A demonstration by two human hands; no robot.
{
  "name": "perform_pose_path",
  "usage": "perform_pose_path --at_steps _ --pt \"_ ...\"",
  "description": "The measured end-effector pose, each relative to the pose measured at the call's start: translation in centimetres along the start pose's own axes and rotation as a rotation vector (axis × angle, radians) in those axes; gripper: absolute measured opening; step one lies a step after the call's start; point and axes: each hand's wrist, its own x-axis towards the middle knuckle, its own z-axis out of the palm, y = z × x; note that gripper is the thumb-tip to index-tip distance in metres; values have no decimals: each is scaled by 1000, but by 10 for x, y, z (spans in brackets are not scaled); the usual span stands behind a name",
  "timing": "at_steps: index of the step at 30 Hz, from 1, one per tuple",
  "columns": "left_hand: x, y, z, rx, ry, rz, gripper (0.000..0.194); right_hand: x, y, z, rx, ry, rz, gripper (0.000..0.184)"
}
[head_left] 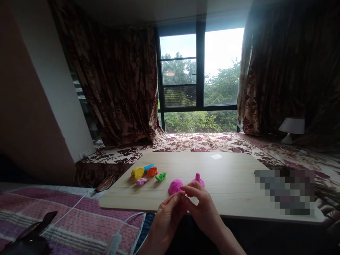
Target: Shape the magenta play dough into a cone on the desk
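Note:
My left hand [171, 209] and my right hand [200, 200] meet over the near edge of the table. Between the fingertips of my left hand is a tiny piece of green clay [182, 193]. The fingers of my right hand close in on that same piece from the other side. Just beyond the hands lies a rounded lump of pink clay [175, 186]. To its right, partly covered by my right hand, a second pink clay piece [197, 177] has a short stub pointing up.
Further left on the wooden table [225, 187] lie yellow [137, 173], blue [149, 168], orange [152, 171], light pink [141, 181] and green [160, 176] clay pieces. A white scrap [216, 156] lies at the back. A blurred-out dark object [288, 193] covers the right end. A power strip [113, 243] sits below left.

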Motion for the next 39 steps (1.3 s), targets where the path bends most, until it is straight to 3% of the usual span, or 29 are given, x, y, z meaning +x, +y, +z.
perform_pose_path --at_steps 7,16,25,31,35,39 --pt "-5 -8 11 -218 -37 -83 18 2 0 2 -131 42 -48 15" --pt "-12 2 22 -334 -131 -179 27 -9 3 2 -294 29 -146 18" --pt "-12 6 34 -448 -340 -270 36 -10 11 -14 -286 132 -137 16" --pt "-11 7 41 -492 -331 -253 37 -14 5 -10 -416 -21 -209 33" --pt "-12 9 33 -447 -379 -239 45 -18 2 -14 -495 -99 -237 38" --pt "-11 5 28 -445 -236 -111 50 -24 -9 -11 -464 -220 -330 43"
